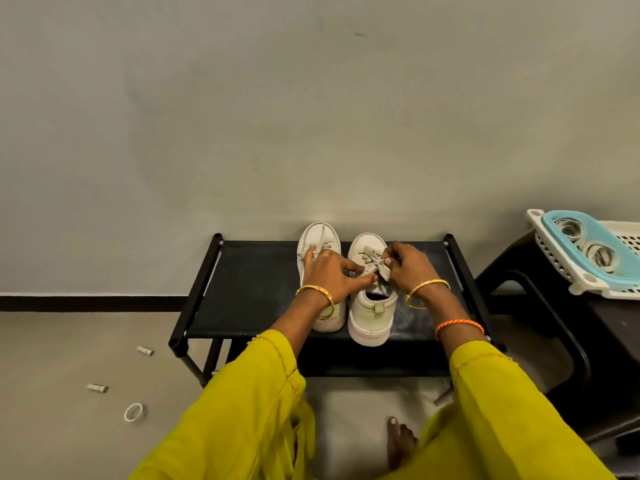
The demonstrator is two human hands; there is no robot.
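Observation:
Two off-white sneakers stand side by side, toes to the wall, on a low black shoe rack [256, 271]. My left hand [330, 271] lies over the left sneaker [320, 237] and pinches one loop of the grey lace [375, 268] on the right sneaker [372, 313]. My right hand [408, 263] pinches the other side of that lace bow above the tongue. Both wrists wear gold bangles, and the right forearm has an orange thread band. The left sneaker's own lace lies loose along its toe.
A grey wall stands right behind the rack. To the right, a dark stool [568, 306] carries a white basket with a blue tray [588, 251]. On the floor at the left lie two small cylinders [145, 350] [97, 388] and a tape roll [134, 412]. My bare foot [400, 441] is below.

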